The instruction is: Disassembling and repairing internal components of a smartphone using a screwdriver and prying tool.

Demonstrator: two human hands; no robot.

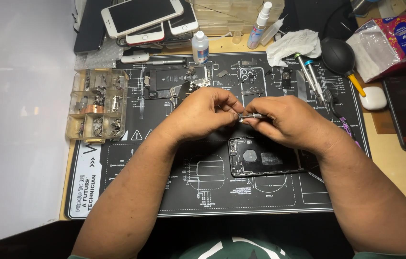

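Observation:
My left hand [203, 111] and my right hand [286, 121] meet above a black repair mat [174, 192]. Both pinch a small silver metal part [249, 116] between their fingertips; it is too small to identify. Just below the hands lies an opened black phone housing [260, 158], face down on the mat, its inner parts showing. My forearms run down to the bottom edge of the head view.
A clear compartment box [97, 105] with several small metal parts sits at the mat's left. A phone battery [174, 79], screwdrivers [310, 76], a black air blower [339, 56], small bottles [200, 47], a white tissue [294, 44] and stacked phones [143, 17] lie behind.

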